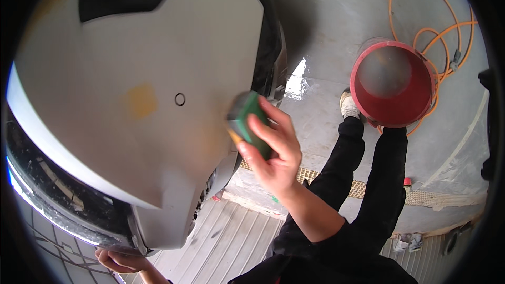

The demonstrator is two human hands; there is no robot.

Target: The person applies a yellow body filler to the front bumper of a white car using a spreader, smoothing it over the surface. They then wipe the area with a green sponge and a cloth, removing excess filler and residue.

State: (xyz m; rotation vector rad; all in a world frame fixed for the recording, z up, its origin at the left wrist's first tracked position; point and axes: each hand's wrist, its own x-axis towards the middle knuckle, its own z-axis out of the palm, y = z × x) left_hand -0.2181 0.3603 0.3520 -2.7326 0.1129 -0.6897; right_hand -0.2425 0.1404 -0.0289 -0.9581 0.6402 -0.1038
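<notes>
My right hand (276, 147) grips a green and dark sanding block (253, 121), its thumb and fingers round the sides. The block is blurred and sits at the right edge of a pale grey car panel (200, 58); I cannot tell whether it touches. Something yellow-orange shows at its lower edge. A yellowish patch (141, 100) and a small dark ring (180, 99) mark the panel. At the lower left, my left hand (122, 262) has curled fingers beneath the bodywork by the dark, glossy lamp (79, 189). What those fingers hold, if anything, is hidden.
A red bucket (355, 81) with cloudy liquid stands by my feet, partly in front of them. An orange hose (392, 0) lies coiled behind it. The grey floor (326, 26) has wet, shiny spots. A yellowish grating strip (357, 189) crosses beneath my legs.
</notes>
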